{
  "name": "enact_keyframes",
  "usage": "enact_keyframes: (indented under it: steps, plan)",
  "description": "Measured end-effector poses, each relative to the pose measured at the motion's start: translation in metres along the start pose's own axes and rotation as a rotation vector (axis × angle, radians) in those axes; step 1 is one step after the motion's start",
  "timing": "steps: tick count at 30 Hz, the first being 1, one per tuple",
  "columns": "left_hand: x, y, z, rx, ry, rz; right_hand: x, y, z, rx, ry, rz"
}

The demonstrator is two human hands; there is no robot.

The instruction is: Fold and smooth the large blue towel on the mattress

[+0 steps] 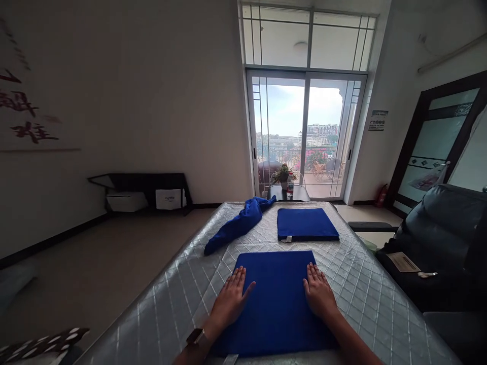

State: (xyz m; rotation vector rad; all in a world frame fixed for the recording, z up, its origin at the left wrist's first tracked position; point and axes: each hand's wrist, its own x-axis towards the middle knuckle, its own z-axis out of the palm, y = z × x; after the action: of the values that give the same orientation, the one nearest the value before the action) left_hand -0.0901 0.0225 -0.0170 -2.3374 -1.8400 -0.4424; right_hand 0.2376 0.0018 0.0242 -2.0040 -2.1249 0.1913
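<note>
A flat blue cloth piece [277, 304], roughly square, lies in front of me on the silver quilted table cover [167, 304]. On its left edge my left hand [233, 296] rests flat, thumb spread away from the fingers. My right hand [318, 291] lies flat along the right edge, fingers stretched out and thumb apart. A small white tag [230, 360] sticks out at the near edge. Beyond it is a second blue folded cloth [307, 223], also with a white tag. A crumpled blue cloth [240, 224] stretches diagonally at the far left of the table.
Past the table's far edge, a small dark table [300, 194] holds a potted plant [283, 176] and a bottle [290, 185]. To the right stands a black armchair [443, 243] with a brown flat item [403, 262] on its seat. White boxes [170, 199] sit by the left wall.
</note>
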Motion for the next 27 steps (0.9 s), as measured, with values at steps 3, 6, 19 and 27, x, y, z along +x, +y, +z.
enact_keyframes:
  steps: [3, 6, 19, 27]
  plan:
    - [-0.004, -0.004, -0.002, -0.062, -0.058, -0.061, 0.000, -0.001, -0.001, -0.016, -0.001, -0.001]
    - [-0.003, -0.001, -0.004, -0.085, -0.053, -0.060, -0.001, -0.003, -0.006, -0.041, -0.010, -0.011]
    - [-0.005, 0.002, -0.011, -0.099, -0.024, -0.052, -0.056, -0.012, -0.013, -0.025, -0.057, -0.029]
    - [0.004, 0.014, -0.032, 0.090, -0.039, -0.155, -0.058, -0.008, -0.006, 0.024, -0.021, -0.020]
